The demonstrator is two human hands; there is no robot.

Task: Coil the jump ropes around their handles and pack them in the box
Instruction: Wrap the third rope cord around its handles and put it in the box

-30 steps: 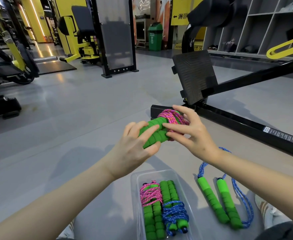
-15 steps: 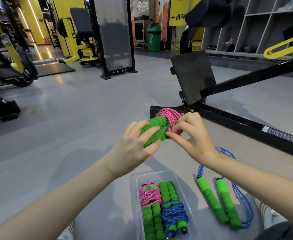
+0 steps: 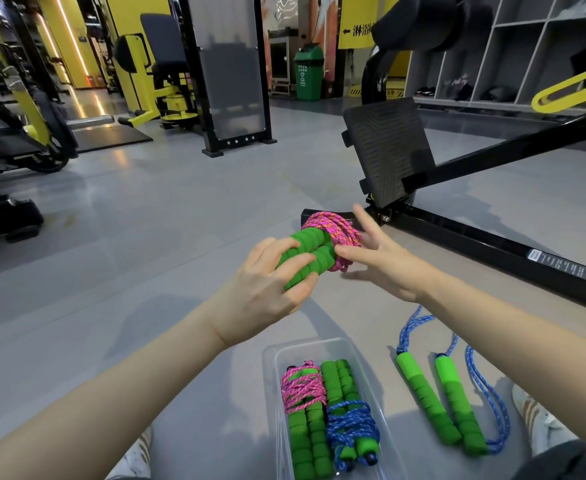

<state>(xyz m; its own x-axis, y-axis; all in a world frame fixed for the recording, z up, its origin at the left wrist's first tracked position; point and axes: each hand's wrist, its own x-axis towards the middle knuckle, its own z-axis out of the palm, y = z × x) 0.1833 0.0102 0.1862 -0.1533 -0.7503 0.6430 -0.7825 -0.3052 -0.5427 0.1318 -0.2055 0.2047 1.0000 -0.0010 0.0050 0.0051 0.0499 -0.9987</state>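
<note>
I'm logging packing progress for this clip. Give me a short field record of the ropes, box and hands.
held rope: pink jump rope, coiled round its green handles
left hand: grips the handles
right hand: fingers spread, thumb by the coil
box: clear, on the floor
in box: coiled pink rope; coiled blue rope
outside box: loose blue rope, uncoiled, on the floor to the box's right
not yet done: pack held rope; coil loose one

gym, yellow weight machines (image 3: 153,74), black footplate (image 3: 388,150), shoe cubbies (image 3: 513,53)
</note>
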